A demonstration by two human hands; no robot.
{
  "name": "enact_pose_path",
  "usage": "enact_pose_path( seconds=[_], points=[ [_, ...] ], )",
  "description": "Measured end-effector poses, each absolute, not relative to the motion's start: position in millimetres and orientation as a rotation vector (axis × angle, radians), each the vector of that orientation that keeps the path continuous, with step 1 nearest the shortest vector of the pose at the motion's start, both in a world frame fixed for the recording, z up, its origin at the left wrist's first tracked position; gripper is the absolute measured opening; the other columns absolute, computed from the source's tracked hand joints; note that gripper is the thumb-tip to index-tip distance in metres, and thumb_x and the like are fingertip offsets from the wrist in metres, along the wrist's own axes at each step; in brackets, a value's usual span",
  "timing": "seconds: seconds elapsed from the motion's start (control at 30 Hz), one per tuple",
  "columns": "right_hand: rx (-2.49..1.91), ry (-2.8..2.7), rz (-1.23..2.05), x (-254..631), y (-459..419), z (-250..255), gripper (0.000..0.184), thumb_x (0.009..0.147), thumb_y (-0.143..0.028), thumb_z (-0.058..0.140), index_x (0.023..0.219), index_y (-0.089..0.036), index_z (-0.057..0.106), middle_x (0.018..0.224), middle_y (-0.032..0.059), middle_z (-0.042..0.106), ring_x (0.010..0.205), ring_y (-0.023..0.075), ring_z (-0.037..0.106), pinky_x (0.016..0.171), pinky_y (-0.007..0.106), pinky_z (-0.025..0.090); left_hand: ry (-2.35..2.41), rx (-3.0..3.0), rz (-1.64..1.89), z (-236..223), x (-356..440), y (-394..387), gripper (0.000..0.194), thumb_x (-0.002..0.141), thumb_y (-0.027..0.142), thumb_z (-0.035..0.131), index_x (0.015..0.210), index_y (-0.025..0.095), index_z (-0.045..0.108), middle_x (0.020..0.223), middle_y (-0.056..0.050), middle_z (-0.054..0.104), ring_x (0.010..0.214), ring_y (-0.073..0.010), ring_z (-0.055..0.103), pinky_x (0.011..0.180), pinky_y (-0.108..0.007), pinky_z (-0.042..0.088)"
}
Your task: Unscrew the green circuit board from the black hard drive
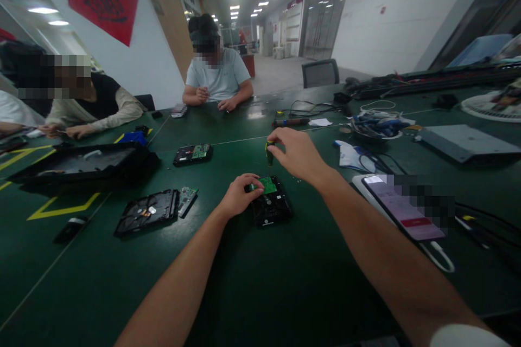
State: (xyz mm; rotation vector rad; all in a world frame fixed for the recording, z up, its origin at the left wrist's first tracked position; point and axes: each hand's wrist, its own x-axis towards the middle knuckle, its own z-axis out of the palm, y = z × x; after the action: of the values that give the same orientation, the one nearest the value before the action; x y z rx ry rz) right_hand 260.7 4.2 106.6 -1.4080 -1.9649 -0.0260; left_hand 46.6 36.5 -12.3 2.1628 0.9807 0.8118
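Observation:
In front of me a black hard drive [272,209] lies on the green table with its green circuit board [268,185] facing up. My left hand [241,195] grips its left side, thumb and fingers closed at the board's edge. Above the drive's far end, my right hand [297,153] is closed around the handle of a small black and yellow screwdriver [269,154], held upright. Whether its tip touches the drive cannot be made out. A few tiny bits, perhaps screws, lie just right of the drive.
Left are an opened drive [147,211], a loose circuit board [187,201], another hard drive [192,154] and a black tray [85,165]. Right are a phone [402,206], a grey metal box [468,142] and a bowl of blue-white items [376,124]. Co-workers sit across and left.

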Motion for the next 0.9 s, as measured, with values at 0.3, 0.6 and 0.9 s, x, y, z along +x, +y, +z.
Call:
enact_pose_path(
  seconds=[0.3, 0.6, 0.9],
  points=[
    [-1.391, -1.978, -0.033, 261.8, 3.8, 106.9, 0.013, 0.091, -0.018, 0.066, 0.103, -0.020, 0.069, 0.107, 0.0082, 0.072, 0.099, 0.0240, 0.067, 0.091, 0.038, 0.051, 0.995, 2.167, 0.803, -12.2, 46.1, 36.7, 0.007, 0.087, 0.024, 0.072, 0.092, 0.021, 0.076, 0.125, -0.010, 0.069, 0.120, -0.0274, 0.064, 0.110, -0.048, 0.043],
    [-1.446, -1.916, -0.026, 260.7, 6.7, 103.5, 0.016, 0.089, -0.017, 0.071, 0.105, -0.015, 0.068, 0.104, 0.0106, 0.074, 0.094, 0.0242, 0.068, 0.087, 0.038, 0.052, 0.996, 2.177, 0.796, -11.5, 46.6, 36.4, 0.009, 0.087, 0.025, 0.072, 0.093, 0.021, 0.077, 0.125, -0.010, 0.070, 0.120, -0.0281, 0.064, 0.110, -0.048, 0.044],
    [-1.370, -1.988, -0.042, 262.3, 5.4, 104.4, 0.020, 0.092, -0.015, 0.064, 0.109, -0.021, 0.073, 0.115, 0.0091, 0.073, 0.108, 0.0247, 0.066, 0.095, 0.040, 0.051, 0.979, 2.173, 0.808, -14.8, 45.5, 38.5, 0.009, 0.087, 0.026, 0.072, 0.093, 0.021, 0.076, 0.124, -0.010, 0.069, 0.119, -0.0271, 0.064, 0.110, -0.047, 0.043]
  ],
)
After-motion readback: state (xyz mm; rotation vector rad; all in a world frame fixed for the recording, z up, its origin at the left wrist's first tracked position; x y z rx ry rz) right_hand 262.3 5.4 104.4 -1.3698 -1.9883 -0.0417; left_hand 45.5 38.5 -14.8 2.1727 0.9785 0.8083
